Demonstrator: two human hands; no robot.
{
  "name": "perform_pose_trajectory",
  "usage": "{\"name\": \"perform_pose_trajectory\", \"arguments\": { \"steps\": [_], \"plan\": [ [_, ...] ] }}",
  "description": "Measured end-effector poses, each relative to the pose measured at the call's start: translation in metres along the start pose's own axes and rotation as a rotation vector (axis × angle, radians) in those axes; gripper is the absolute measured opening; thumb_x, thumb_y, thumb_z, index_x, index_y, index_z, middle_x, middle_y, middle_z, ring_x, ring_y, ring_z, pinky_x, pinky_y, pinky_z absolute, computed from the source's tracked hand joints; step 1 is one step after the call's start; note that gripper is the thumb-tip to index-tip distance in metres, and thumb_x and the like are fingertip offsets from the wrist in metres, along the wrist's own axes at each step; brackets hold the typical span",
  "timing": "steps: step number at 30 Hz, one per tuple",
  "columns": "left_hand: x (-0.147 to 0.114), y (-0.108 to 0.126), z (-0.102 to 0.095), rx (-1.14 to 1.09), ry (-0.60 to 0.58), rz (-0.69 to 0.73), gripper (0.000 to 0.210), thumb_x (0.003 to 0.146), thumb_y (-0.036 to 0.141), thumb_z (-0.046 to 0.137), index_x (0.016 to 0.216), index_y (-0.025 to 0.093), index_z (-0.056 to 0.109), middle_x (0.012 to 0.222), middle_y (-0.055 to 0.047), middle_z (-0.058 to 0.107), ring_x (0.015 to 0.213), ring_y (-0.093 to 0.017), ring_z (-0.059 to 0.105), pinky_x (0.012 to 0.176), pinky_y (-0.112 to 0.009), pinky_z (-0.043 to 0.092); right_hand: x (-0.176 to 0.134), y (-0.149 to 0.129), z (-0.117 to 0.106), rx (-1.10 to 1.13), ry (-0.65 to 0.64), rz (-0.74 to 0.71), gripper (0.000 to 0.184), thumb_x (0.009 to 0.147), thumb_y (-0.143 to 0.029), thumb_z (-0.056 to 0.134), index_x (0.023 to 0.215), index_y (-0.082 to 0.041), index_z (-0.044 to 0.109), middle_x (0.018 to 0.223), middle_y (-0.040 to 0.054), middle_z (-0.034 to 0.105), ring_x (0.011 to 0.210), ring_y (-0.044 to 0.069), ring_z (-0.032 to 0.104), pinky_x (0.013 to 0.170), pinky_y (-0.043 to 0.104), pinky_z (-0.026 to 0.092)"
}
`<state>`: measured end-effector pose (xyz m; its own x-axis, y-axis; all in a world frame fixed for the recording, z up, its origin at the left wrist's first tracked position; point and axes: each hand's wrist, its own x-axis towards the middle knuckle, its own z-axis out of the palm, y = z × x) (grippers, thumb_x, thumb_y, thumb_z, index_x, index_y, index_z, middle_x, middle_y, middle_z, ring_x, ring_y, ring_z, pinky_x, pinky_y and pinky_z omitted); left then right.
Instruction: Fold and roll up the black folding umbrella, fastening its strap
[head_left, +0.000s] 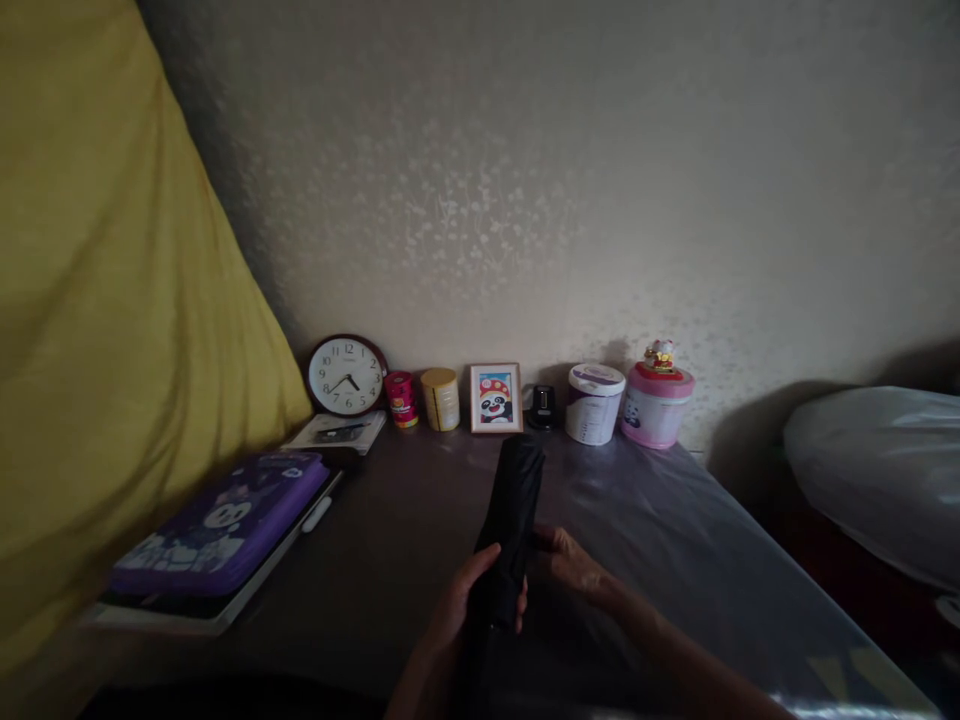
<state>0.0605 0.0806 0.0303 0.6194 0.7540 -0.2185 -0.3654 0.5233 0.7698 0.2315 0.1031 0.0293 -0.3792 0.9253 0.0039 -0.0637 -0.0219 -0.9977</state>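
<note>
A black folded umbrella (pixel 511 500) is held over the table, slightly tilted, with its wider end pointing away from me. My left hand (pixel 459 600) wraps around its lower part, thumb on the near left side and fingertips showing on the right. At the umbrella's right side is my right hand (pixel 574 565), its fingers drawn together against the dark fabric. The tips of those fingers are in shadow, so the exact pinch is hard to see. Below my left hand the umbrella's lower end fades into darkness.
Along the wall stand a clock (pixel 347 375), a red can (pixel 402 400), a yellow-lidded can (pixel 441 400), a panda picture frame (pixel 496 398), a small black device (pixel 542 408), a white tub (pixel 594 405) and a pink tub (pixel 656 408). A purple case (pixel 225 520) lies left, beside a yellow curtain (pixel 135 300).
</note>
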Motion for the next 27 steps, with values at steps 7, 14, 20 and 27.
{"name": "perform_pose_trajectory", "arguments": {
  "steps": [7,14,20,27],
  "plan": [
    [-0.007,0.004,-0.01,0.021,0.051,-0.012,0.049,0.074,0.056,0.051,0.073,0.009,0.063,0.058,-0.004,0.061,0.046,-0.011,0.056,0.046,-0.02,0.039,0.0,0.006,-0.01,0.0,0.07,0.138,0.035,0.064,-0.046,0.069,0.074,-0.013,0.065,0.06,0.0002,0.064,0.055,0.013,0.058,0.06,0.026,0.046],
    [-0.013,0.006,-0.008,0.07,0.154,0.093,0.045,0.074,0.054,0.054,0.073,0.01,0.06,0.058,-0.005,0.062,0.045,-0.011,0.056,0.044,-0.02,0.038,0.0,-0.004,-0.009,-0.146,0.135,0.127,0.032,0.064,-0.045,0.067,0.06,-0.015,0.058,0.045,-0.0043,0.054,0.042,0.008,0.048,0.044,0.02,0.034],
    [-0.014,0.001,-0.004,0.097,0.227,0.166,0.04,0.073,0.051,0.059,0.081,0.012,0.058,0.059,-0.002,0.063,0.046,-0.012,0.056,0.044,-0.022,0.042,-0.001,-0.024,0.003,-0.047,0.169,-0.02,0.032,0.061,-0.044,0.072,0.068,-0.016,0.057,0.05,-0.006,0.055,0.041,0.008,0.048,0.044,0.022,0.039],
    [-0.016,-0.001,-0.001,0.065,0.132,0.131,0.043,0.076,0.05,0.057,0.08,0.008,0.062,0.058,-0.005,0.063,0.045,-0.013,0.056,0.044,-0.023,0.043,-0.006,-0.037,0.015,0.017,0.121,-0.107,0.027,0.066,-0.039,0.071,0.071,-0.016,0.059,0.06,-0.0034,0.061,0.047,0.009,0.055,0.05,0.023,0.045]
  ]
}}
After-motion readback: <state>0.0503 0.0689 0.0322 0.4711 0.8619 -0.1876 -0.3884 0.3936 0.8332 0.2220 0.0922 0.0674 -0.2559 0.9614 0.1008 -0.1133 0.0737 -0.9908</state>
